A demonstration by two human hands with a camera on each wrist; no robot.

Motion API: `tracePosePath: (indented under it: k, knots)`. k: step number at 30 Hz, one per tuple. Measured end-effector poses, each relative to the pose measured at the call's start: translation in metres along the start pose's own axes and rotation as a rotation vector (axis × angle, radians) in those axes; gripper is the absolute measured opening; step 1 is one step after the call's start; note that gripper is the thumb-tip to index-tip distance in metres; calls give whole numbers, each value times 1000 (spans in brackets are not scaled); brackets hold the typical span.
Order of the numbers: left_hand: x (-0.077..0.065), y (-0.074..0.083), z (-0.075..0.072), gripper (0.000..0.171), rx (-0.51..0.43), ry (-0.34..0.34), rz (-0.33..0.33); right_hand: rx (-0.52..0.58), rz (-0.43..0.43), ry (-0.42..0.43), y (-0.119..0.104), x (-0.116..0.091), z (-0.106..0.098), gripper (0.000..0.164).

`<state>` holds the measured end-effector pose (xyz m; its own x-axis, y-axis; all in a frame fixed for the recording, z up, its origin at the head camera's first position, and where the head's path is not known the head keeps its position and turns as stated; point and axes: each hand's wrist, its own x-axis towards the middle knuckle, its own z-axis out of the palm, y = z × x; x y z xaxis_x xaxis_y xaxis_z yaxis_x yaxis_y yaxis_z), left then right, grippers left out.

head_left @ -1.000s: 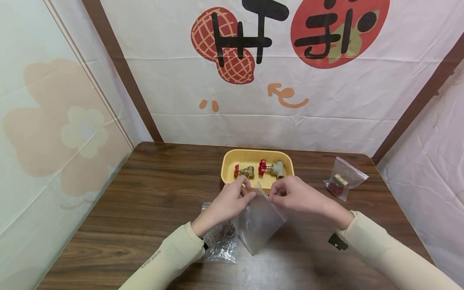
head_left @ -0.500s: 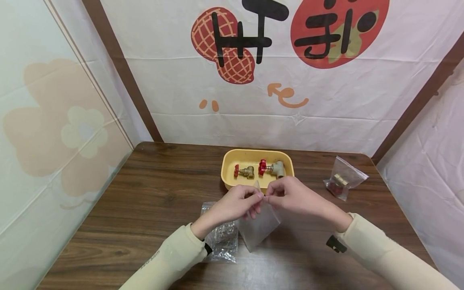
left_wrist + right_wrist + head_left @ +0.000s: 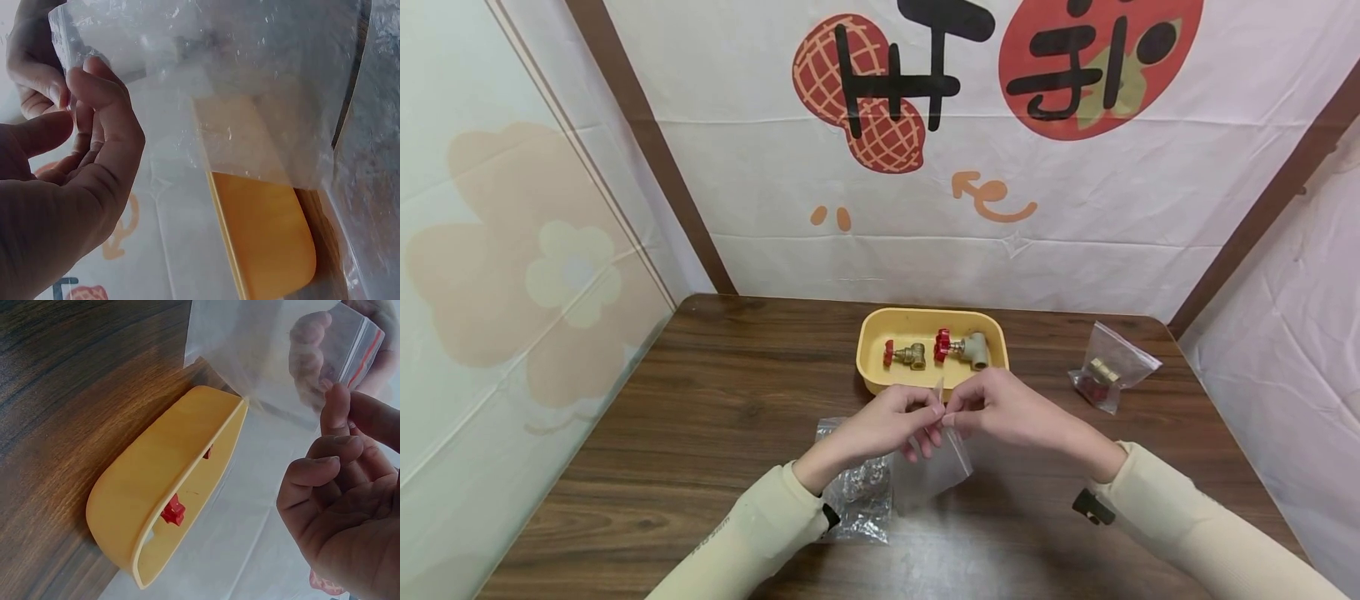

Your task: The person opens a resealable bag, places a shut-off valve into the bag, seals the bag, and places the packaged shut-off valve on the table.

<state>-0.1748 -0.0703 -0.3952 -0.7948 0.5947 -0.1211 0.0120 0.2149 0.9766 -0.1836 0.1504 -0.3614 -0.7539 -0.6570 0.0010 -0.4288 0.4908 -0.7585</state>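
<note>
A clear zip-lock bag (image 3: pixel 925 483) with a red line along its seal strip hangs between my hands, in front of the yellow tray. My left hand (image 3: pixel 898 421) pinches its top edge between thumb and fingers. Right beside it, my right hand (image 3: pixel 1000 408) pinches the same edge, the fingertips of both hands nearly meeting. Through the film in the right wrist view show the fingers of the left hand (image 3: pixel 309 356). The bag looks flat, and no object shows inside.
The yellow tray (image 3: pixel 868 367) holds a brass valve (image 3: pixel 912 357) and a grey valve (image 3: pixel 976 348), both with red handwheels. A crumpled clear bag (image 3: pixel 861 517) lies beneath my left wrist. Farther right lies a bag (image 3: pixel 1105 367) with a brass and red part inside.
My left hand has moved right and slightly down along the bag's top edge until close to my right hand. The bag has turned and its lower end has risen.
</note>
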Motion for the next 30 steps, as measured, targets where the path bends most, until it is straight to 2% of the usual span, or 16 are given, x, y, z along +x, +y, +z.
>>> tracePosePath:
  k: [9, 16, 20, 25, 30]
  knots:
    - [0, -1, -2, 25, -57, -35, 2, 57, 7, 7, 5, 0, 2, 14]
    - [1, -2, -5, 23, -164, -106, -23, 109, 22, 3, 8, 0, 2, 14]
    - [0, -1, -5, 18, -216, -136, -34, 130, 1, 5, 9, 1, 3, 12]
    - [-1, 0, -5, 14, -246, -135, -8, 192, -42, 13, 12, 1, 7, 12]
    - [-2, 0, -4, 14, -217, -100, 14, 205, -54, 28, 14, 1, 10, 12]
